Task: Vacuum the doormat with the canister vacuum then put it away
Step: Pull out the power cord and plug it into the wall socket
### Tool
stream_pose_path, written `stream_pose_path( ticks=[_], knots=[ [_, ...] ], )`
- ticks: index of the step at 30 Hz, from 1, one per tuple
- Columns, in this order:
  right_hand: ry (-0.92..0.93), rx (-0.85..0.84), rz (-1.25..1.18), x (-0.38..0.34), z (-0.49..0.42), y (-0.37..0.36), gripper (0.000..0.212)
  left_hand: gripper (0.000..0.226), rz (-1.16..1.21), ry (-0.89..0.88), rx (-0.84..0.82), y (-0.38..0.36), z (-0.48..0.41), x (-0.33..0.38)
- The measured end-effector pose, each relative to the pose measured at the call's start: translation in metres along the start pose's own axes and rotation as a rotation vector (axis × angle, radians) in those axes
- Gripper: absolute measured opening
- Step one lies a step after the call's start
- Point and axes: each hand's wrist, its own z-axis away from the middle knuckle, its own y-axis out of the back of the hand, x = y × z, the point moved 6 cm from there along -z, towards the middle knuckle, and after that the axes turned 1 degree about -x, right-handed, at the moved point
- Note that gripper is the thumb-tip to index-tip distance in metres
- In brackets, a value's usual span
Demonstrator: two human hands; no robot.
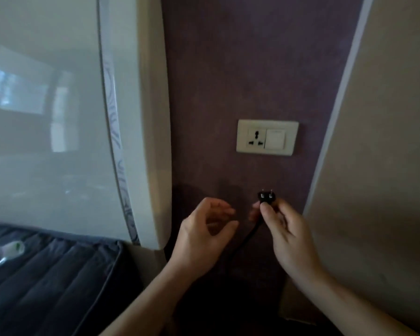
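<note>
Plug (266, 196) below wall socket (267, 137)

Light is dim and soft, with no hard shadows. The brightest patch is a pale window reflection (3, 86) on the glossy white panel (58, 154) at the left, hazy and washed out. The purple wall (228, 69) is dull, with a faint dark shadow (199, 190) above the left hand (204, 238), whose fingertips (229, 210) are smeared by blur. The black plug (266, 197) shows little detail. The whole picture is soft, and straight edges bow toward the sides.
</note>
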Motion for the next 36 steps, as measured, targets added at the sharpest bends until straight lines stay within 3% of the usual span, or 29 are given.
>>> stream_pose_path(
  ticks=[4,7,11,13,20,24,27,32,36],
  knots=[
    [0.110,0.027,0.022,-0.027,-0.047,0.022,0.024,0.038,-0.381,-0.282,0.069,0.023,-0.051,0.032],
    [0.132,0.051,0.055,-0.038,-0.072,0.037,0.026,0.043,-0.542,-0.373,0.096,0.027,-0.086,0.050],
    [0.130,0.024,0.123,-0.050,-0.096,0.051,0.051,0.055,-0.810,-0.487,0.064,0.033,-0.120,0.070],
    [0.113,0.027,0.110,-0.052,-0.104,0.053,0.052,0.063,-0.910,-0.563,0.052,0.036,-0.134,0.076],
    [0.053,-0.077,0.266,-0.035,-0.109,0.032,0.020,0.091,-1.097,-0.540,0.038,0.039,-0.155,0.052],
    [0.115,0.019,0.500,-0.023,-0.099,0.026,0.012,0.093,-1.101,-0.551,0.048,0.038,-0.159,0.046],
    [0.173,0.171,0.671,-0.032,-0.092,0.024,0.024,0.094,-1.086,-0.563,0.051,0.039,-0.159,0.043],
    [0.377,0.322,0.828,-0.057,-0.090,0.012,0.018,0.095,-1.083,-0.550,0.030,0.040,-0.160,0.043],
    [0.394,0.422,0.914,-0.059,-0.089,0.006,0.016,0.094,-1.069,-0.547,0.026,0.040,-0.159,0.043]
  ],
)
